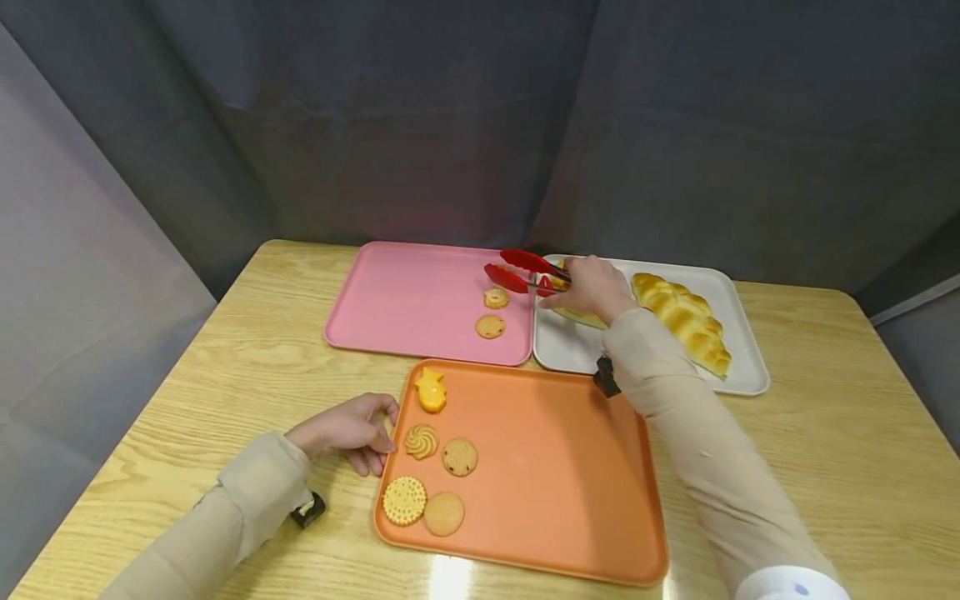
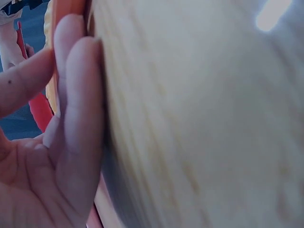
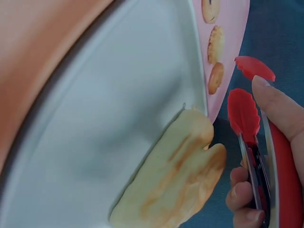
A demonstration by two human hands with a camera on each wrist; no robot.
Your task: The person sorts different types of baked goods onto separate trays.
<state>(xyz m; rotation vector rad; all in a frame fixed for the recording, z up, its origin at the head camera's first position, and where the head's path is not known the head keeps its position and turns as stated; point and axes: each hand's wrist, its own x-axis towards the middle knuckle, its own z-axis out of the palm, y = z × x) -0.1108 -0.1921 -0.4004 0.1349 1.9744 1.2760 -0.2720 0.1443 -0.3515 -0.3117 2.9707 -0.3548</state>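
My right hand (image 1: 596, 287) grips a pair of red-tipped tongs (image 1: 508, 278) above the seam between the pink tray (image 1: 405, 296) and the white tray (image 1: 570, 354). The tong tips are spread with nothing between them, as the right wrist view also shows. Below the tongs lies a bread loaf (image 3: 171, 175) on the white tray, partly hidden by my hand in the head view. My left hand (image 1: 352, 429) holds the left rim of the orange tray (image 1: 555, 475), thumb and fingers at its edge. Several cookies (image 1: 460, 457) lie along that tray's left side.
A braided loaf (image 1: 682, 321) rests on the right part of the white tray. Near the pink tray's right edge are a chocolate-chip cookie (image 1: 491, 326) and a flower-shaped cookie (image 1: 496, 298). A dark curtain (image 1: 420, 125) hangs behind the wooden table (image 1: 840, 442).
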